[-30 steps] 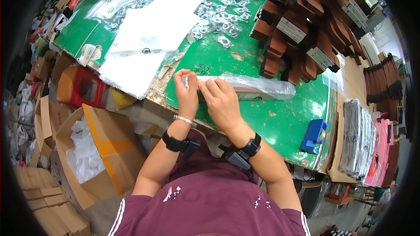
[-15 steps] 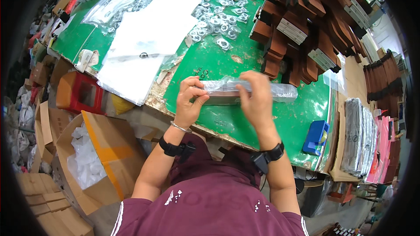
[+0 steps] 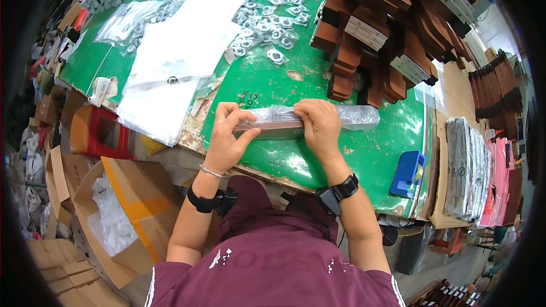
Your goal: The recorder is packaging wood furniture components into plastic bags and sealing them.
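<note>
A maroon shirt (image 3: pixel 278 261) with white sleeve stripes (image 3: pixel 151 287) is worn, together with two black wrist straps (image 3: pixel 199 199) and a silver bracelet (image 3: pixel 214 173).

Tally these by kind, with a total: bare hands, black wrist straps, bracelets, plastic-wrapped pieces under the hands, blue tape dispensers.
Left hand and right hand: 2
Black wrist straps: 2
Bracelet: 1
Plastic-wrapped brown piece: 1
Blue tape dispenser: 1
Total: 7

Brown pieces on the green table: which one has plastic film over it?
The long, straight brown piece at the left hand and right hand; the piled brown pieces beyond it look bare.
</note>
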A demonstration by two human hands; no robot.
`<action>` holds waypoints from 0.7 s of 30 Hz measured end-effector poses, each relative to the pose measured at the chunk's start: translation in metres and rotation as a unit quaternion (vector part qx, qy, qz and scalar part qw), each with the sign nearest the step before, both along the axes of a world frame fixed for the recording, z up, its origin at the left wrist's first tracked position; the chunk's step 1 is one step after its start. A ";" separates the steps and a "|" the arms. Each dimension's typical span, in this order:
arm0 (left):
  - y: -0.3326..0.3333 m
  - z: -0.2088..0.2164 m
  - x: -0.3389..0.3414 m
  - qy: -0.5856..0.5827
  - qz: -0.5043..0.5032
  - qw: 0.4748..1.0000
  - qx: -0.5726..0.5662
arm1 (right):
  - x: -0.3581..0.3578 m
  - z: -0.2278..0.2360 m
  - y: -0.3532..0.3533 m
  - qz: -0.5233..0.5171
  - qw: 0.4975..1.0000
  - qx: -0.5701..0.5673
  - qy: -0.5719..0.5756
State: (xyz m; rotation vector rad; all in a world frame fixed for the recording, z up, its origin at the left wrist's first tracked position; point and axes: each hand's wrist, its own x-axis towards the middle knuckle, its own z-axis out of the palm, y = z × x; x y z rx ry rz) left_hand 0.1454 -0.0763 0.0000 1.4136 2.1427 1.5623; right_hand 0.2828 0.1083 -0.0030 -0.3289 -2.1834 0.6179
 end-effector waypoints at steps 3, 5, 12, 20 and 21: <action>-0.001 -0.005 0.000 0.004 0.011 1.000 0.016 | 0.001 -0.001 0.000 0.019 0.999 0.016 0.034; 0.000 -0.004 0.003 -0.061 0.019 0.997 0.046 | 0.001 0.000 0.004 0.030 0.999 0.022 0.036; 0.003 -0.011 -0.006 -0.117 -0.025 0.991 0.063 | -0.004 0.029 -0.006 0.061 0.990 0.071 -0.109; 0.003 -0.009 -0.001 0.003 0.031 0.999 0.019 | -0.035 0.008 -0.027 0.043 0.993 0.093 -0.053; 0.003 -0.008 -0.001 0.005 0.029 0.999 0.018 | -0.034 0.006 -0.029 0.041 0.994 0.092 -0.051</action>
